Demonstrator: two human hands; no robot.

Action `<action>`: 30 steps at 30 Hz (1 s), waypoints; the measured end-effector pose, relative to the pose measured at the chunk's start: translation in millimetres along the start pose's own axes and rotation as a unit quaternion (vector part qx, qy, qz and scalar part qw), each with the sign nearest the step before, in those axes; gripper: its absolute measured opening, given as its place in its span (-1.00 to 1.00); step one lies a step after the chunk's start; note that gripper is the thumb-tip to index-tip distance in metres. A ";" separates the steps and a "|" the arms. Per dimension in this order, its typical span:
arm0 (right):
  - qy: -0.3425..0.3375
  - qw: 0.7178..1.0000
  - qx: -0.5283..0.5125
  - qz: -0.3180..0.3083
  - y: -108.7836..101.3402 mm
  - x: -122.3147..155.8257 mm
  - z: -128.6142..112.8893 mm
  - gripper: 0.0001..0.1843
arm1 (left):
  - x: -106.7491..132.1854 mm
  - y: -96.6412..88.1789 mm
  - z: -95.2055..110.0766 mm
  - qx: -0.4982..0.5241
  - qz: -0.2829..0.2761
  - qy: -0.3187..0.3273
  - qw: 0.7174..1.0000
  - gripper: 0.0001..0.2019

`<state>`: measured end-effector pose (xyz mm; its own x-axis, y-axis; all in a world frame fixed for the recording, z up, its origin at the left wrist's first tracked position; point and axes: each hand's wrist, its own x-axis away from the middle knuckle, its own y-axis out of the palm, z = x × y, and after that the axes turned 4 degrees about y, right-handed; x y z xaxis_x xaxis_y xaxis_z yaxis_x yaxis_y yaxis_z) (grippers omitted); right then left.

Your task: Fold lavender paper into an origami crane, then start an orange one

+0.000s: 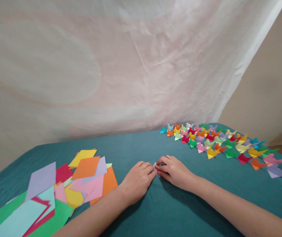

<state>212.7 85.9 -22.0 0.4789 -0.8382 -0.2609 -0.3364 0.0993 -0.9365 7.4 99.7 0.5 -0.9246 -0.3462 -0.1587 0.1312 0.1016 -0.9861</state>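
Note:
Between my two hands, near the middle of the table, is a small folded piece of lilac paper (pixel 157 171), mostly covered by fingers. My left hand (pixel 139 181) has its fingers closed together on the paper's left side. On the other side, my right hand (pixel 174 171) pinches the paper between thumb and fingertips. The exact shape of the fold cannot be made out.
Left of my hands lies a loose pile of coloured paper sheets (pixel 85 168). Rows of small folded paper birds (pixel 212 153) stand along the right side. A teal cloth (pixel 131 144) covers the table, and a pale sheet (pixel 121 65) hangs behind it.

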 end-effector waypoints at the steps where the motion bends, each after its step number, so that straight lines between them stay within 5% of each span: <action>1: 0.001 1.000 0.000 -0.001 -0.6 0.0 -0.2 -0.76 | -0.4 -0.7 0.7 -0.002 -0.006 -0.002 1.000 -0.74; 20: -0.035 0.997 -0.063 -0.012 -9.1 1.0 8.1 -0.67 | 0.9 1.6 -1.9 0.031 -0.001 -0.020 0.999 -0.68; 30: -0.043 0.997 -0.066 -0.013 -7.6 1.0 8.7 -0.55 | 3.1 -12.8 0.0 0.032 -0.027 0.001 0.999 -0.64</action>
<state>222.7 89.0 -17.2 0.5546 -0.7897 -0.2624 -0.4252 0.0022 -0.9051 2.8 97.4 12.6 -0.9318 -0.3478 -0.1043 0.1032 0.0218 -0.9944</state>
